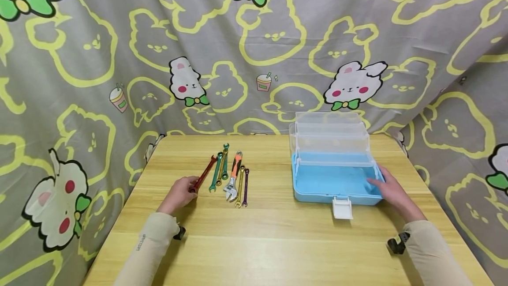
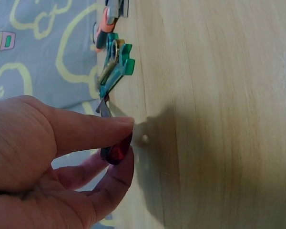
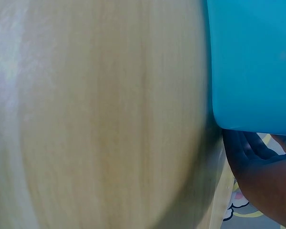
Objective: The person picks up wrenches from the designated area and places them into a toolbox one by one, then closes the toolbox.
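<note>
Between the thumb and fingers of my left hand (image 1: 181, 194) is the near end of a red wrench (image 1: 205, 173), its far end pointing up and to the right. In the left wrist view the pinched red end (image 2: 118, 151) shows just off the wood. My right hand (image 1: 393, 190) grips the right side wall of a blue toolbox (image 1: 317, 198), thumb over the rim and fingers outside. The box's clear lid and trays (image 1: 332, 138) stand raised at the back. In the right wrist view the blue wall (image 3: 257, 67) hides part of the fingers.
Right of the red wrench lie green wrenches (image 1: 216, 172), a gold wrench (image 1: 240, 184), an adjustable wrench (image 1: 231, 188) with an orange handle, and a purple wrench (image 1: 246, 186). A white latch (image 1: 342, 208) hangs at the box's front. A patterned curtain (image 1: 262, 34) borders the wooden table (image 1: 254, 242).
</note>
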Action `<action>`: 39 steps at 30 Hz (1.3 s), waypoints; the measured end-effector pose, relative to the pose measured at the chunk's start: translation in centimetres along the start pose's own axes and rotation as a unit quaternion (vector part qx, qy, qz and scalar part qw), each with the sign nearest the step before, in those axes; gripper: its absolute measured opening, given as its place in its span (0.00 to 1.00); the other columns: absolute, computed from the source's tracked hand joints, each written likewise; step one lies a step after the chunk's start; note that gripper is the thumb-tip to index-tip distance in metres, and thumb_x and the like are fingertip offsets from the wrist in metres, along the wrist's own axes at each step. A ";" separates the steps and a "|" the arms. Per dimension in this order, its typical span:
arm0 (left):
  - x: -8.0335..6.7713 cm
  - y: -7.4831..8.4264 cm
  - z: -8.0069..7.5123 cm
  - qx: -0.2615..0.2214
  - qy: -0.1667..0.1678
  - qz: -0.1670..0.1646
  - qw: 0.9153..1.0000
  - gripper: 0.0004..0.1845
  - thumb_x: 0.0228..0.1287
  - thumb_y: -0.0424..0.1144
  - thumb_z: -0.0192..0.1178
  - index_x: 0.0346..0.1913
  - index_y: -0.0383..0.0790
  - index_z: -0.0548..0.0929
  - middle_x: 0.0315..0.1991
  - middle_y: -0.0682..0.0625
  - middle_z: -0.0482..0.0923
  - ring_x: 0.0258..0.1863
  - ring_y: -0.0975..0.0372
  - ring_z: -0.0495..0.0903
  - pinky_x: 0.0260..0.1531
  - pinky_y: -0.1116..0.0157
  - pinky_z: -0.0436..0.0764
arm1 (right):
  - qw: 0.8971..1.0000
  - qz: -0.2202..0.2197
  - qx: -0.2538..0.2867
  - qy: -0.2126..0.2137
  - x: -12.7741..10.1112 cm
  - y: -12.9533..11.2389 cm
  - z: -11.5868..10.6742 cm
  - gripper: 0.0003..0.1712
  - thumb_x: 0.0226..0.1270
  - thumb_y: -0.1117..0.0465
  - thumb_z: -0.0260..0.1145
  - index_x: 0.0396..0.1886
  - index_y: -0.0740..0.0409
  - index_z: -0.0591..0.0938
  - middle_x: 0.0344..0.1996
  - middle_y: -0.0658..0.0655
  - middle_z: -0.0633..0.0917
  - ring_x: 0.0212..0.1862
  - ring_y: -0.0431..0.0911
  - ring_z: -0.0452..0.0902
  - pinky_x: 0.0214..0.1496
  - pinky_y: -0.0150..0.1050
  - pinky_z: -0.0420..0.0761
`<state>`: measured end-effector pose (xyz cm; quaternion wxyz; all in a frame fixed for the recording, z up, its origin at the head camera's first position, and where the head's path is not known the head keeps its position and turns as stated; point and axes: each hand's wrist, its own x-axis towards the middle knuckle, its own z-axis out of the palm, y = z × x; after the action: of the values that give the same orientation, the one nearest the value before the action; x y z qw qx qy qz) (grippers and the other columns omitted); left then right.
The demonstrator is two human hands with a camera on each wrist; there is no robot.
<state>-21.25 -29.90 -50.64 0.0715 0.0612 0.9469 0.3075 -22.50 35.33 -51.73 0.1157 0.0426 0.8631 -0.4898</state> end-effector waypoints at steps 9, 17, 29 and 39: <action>-0.2 -1.0 -0.4 -0.125 -0.025 -0.028 0.991 0.34 0.65 0.24 0.67 0.74 0.33 0.72 0.54 0.32 0.81 0.50 0.46 0.84 0.41 0.61 0.83 | 1.000 -0.004 0.003 0.001 0.0 0.0 0.1 0.45 0.85 0.54 0.49 0.83 0.64 0.35 0.79 0.79 0.37 0.78 0.79 0.31 0.74 0.79 0.39; -0.1 -2.1 -0.3 -0.277 -0.049 -0.096 0.955 0.36 0.67 0.29 0.68 0.77 0.40 0.70 0.61 0.32 0.76 0.48 0.58 0.81 0.45 0.67 0.82 | 1.000 -0.001 0.000 0.003 0.1 0.2 -0.1 0.45 0.85 0.51 0.49 0.83 0.63 0.34 0.80 0.79 0.36 0.78 0.79 0.30 0.74 0.79 0.39; -0.9 -2.7 -0.1 -0.371 -0.046 -0.105 0.922 0.37 0.70 0.26 0.64 0.79 0.35 0.63 0.65 0.28 0.72 0.46 0.60 0.81 0.43 0.67 0.85 | 1.000 -0.003 0.008 -0.002 0.1 0.4 -0.1 0.45 0.85 0.52 0.49 0.83 0.64 0.35 0.79 0.79 0.37 0.78 0.80 0.31 0.74 0.80 0.40; -1.0 -2.0 -1.2 -0.373 -0.036 -0.081 0.924 0.37 0.70 0.28 0.64 0.79 0.36 0.64 0.68 0.27 0.69 0.48 0.61 0.81 0.45 0.66 0.84 | 1.000 -0.002 0.009 -0.002 0.2 0.3 -0.1 0.46 0.85 0.51 0.50 0.83 0.64 0.35 0.79 0.79 0.38 0.78 0.80 0.32 0.74 0.79 0.41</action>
<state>-20.65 -32.37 -50.76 0.1474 -0.0355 0.7623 0.6292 -22.60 35.55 -52.00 0.1157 0.0412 0.8586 -0.4978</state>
